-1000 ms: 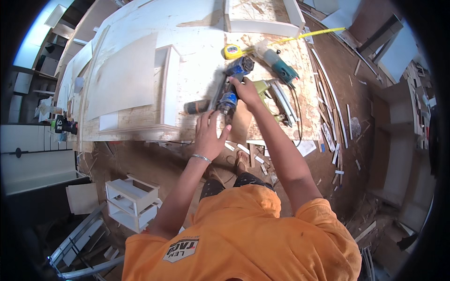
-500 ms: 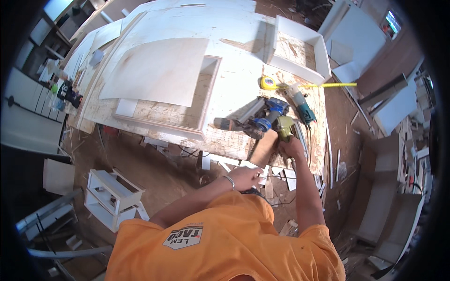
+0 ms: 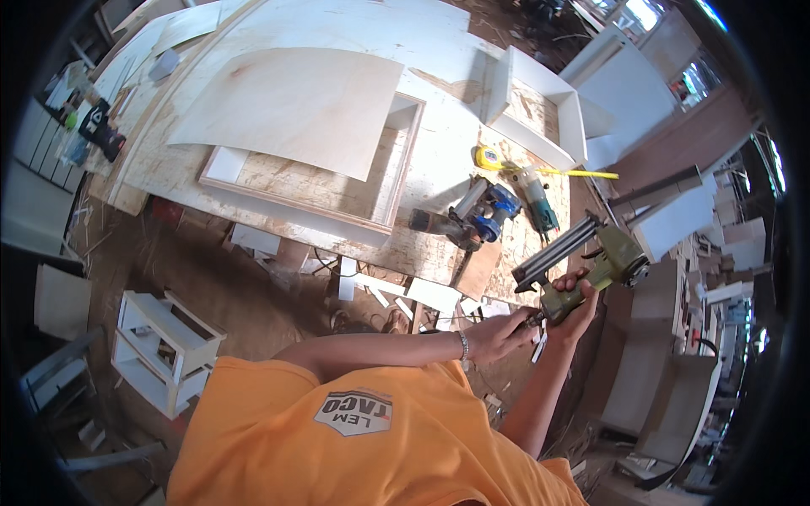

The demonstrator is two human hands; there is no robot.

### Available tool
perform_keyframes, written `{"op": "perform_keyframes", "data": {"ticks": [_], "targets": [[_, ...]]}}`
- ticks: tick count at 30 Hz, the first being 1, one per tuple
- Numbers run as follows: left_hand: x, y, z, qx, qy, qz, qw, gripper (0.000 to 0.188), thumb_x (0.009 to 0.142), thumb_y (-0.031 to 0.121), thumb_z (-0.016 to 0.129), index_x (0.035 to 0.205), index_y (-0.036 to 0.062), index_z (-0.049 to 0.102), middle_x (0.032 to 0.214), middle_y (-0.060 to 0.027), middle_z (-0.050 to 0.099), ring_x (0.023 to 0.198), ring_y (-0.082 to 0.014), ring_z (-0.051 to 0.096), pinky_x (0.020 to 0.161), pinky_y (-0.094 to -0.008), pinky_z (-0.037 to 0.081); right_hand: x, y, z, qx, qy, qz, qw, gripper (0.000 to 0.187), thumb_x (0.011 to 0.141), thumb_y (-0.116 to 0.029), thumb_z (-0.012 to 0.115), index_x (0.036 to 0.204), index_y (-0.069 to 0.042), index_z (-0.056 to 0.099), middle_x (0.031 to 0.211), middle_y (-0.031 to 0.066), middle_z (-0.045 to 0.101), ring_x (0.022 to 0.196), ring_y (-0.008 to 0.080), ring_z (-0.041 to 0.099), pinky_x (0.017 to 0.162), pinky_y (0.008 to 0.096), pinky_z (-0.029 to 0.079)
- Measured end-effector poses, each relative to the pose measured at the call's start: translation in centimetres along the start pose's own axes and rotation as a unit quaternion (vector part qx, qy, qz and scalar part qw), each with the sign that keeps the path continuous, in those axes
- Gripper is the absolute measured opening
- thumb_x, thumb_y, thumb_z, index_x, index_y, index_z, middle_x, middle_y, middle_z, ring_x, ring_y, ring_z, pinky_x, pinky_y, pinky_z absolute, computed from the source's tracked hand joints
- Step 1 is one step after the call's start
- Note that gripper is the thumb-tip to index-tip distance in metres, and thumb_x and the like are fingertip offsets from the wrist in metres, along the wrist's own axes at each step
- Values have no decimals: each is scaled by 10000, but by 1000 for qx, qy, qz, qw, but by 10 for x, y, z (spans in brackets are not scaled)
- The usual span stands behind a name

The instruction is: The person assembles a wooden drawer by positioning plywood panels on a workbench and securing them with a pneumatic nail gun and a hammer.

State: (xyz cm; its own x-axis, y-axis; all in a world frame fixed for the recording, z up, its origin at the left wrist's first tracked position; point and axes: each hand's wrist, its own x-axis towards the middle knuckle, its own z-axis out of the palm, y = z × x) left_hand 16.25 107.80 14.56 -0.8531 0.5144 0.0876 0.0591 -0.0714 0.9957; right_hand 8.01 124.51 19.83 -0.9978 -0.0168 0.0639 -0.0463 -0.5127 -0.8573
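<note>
Nail gun: olive-green pneumatic nailer (image 3: pixel 606 271) held up off the workbench (image 3: pixel 434 156), near its close right corner; magazine angled down toward the bench, head turned to the right.
Right hand (image 3: pixel 579 309): fingers wrapped around the nailer's handle.
Left hand (image 3: pixel 498 336): fingers closed at the dark metal air fitting (image 3: pixel 533 319) on the handle's end; exact fingertip contact cannot be told. A bracelet (image 3: pixel 464 346) is worn at the wrist.
Bench tools: blue-and-black power tools (image 3: pixel 506 201) clustered together, count unclear; teal corded power tool (image 3: pixel 537 200) laid just to their right; yellow tape measure (image 3: pixel 488 158) placed beyond, blade drawn out rightward.
Brown board (image 3: pixel 479 270): laid at the near edge, below the blue cluster.
Box frames: near one (image 3: pixel 295 214) partly covered by a thin plywood sheet (image 3: pixel 295 105); white one (image 3: pixel 531 142) set at the far right.
Floor: small white shelf unit (image 3: pixel 143 371) seen at left.
</note>
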Motion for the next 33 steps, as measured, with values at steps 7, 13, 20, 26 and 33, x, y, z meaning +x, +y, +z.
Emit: {"op": "perform_keyframes", "data": {"ticks": [7,13,20,26,33], "targets": [[-34,43,9,-95,151,77,981,499,1079,495,479,1224,32,594,914,-160,657,798,-244,612,761,-382,469,-47,-11,65,-24,-5,-41,999,235,918,-224,606,1087,-74,543,813,19,489,754,139,487,781,330,429],[-53,30,9,-116,35,15,992,436,1103,445,432,1127,35,576,849,-148,587,835,-277,595,855,-396,472,-17,-6,73,73,64,-93,991,179,915,-224,611,1005,-83,549,741,-7,450,698,126,494,756,330,455],[-25,8,-42,-214,159,-77,961,352,1067,433,538,1057,81,550,876,46,512,681,-96,486,594,-257,469,52,4,-30,-366,102,81,921,274,980,-257,636,1070,1,647,762,56,614,660,165,614,614,301,505],[-39,-37,-84,-192,259,-164,932,334,1115,358,426,1021,50,512,755,-18,491,592,-116,440,504,-322,404,73,97,-124,-771,-66,117,623,569,893,-471,686,1236,-19,645,1055,269,728,1003,453,699,867,532,536],[-41,-12,-73,95,344,-245,901,367,1090,388,476,1047,31,549,664,-75,568,597,-171,552,571,-366,455,129,154,-72,-651,21,69,756,508,928,-434,690,1099,41,636,1090,293,672,1057,469,636,930,501,504]]}}
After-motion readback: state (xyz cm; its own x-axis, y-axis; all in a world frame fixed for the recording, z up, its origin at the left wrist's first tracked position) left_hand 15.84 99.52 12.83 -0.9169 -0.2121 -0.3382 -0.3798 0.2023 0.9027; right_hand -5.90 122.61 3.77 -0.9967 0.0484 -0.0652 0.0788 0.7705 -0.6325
